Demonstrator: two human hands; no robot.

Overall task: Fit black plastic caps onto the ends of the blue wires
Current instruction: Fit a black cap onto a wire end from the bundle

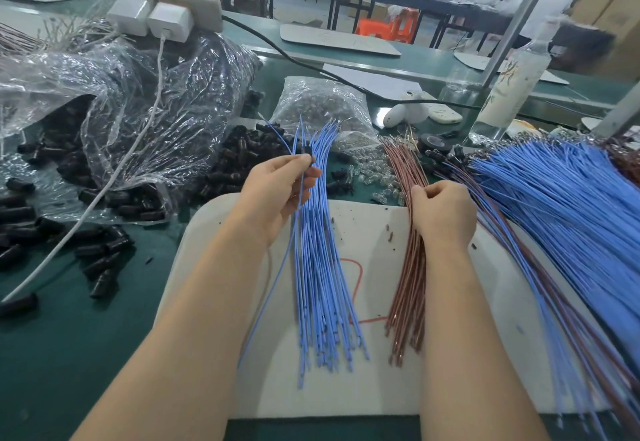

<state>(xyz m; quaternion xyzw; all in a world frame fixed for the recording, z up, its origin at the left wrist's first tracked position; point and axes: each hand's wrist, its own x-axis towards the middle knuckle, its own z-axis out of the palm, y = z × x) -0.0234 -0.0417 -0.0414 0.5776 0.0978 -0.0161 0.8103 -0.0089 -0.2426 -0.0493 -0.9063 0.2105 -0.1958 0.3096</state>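
Observation:
A bundle of blue wires [320, 267] lies on a white board [374, 364] in the middle. My left hand [277, 191] pinches a black plastic cap [306, 156] with a single blue wire [266, 288] running through it and hanging toward me. My right hand [443, 212] has its fingers curled round wires at the top of a brown wire bundle [410, 288]. Loose black caps [235, 166] lie heaped to the left of my left hand.
An open plastic bag [145, 121] spills black caps over the green table at left. A bag of small glass bulbs [322, 108] stands behind the blue bundle. A large heap of blue and brown wires [571, 215] fills the right. A white cable [104, 194] crosses the left side.

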